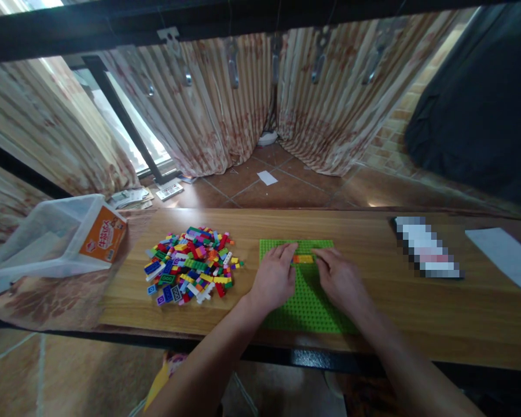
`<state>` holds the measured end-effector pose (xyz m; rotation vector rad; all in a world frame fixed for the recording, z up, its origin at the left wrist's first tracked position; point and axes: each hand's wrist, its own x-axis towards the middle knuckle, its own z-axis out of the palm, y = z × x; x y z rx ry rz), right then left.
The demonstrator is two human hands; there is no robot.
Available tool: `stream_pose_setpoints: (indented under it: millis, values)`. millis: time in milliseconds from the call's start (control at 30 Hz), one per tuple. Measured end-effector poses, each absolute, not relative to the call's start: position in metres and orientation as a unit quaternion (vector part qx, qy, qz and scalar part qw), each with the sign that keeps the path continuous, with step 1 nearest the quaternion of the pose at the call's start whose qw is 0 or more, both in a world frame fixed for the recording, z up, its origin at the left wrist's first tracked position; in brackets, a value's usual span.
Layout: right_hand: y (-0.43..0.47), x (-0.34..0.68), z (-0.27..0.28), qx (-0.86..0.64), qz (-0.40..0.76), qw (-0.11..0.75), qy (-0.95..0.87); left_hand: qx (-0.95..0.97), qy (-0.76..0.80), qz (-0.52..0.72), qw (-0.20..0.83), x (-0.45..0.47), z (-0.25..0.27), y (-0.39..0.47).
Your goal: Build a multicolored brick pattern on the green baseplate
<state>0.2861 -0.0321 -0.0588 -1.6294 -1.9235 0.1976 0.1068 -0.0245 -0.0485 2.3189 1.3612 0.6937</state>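
A light-green studded baseplate lies on the wooden table. Near its far edge sits a short row of yellow and orange building bricks. My left hand has its fingers together at the row's left end, partly covering it. From the other side, my right hand closes its thumb and forefinger at the right end. The fingers hide both ends of the row. Left of the baseplate is a heap of mixed coloured bricks.
A clear plastic bin with an orange label lies to the left. On the right are a blurred-out flat object and a white sheet. A dark bar crosses above, in front of curtains.
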Motion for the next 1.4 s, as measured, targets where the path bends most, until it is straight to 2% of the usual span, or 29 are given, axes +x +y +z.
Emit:
stream_pose_setpoints:
  millis: [300,567,1400]
  values:
    - [-0.031,0.286,-0.056,-0.599,0.123,0.332,-0.718,0.786,0.521,0.253,0.216,0.087,-0.039,-0.01]
    - [-0.027,0.279,-0.059,-0.565,0.131,0.314,-0.752,0.804,0.496,0.248,0.216,0.089,-0.043,-0.01]
    - [-0.027,0.281,-0.06,-0.533,0.095,0.303,-0.784,0.833,0.5,0.191,0.141,0.094,-0.04,-0.014]
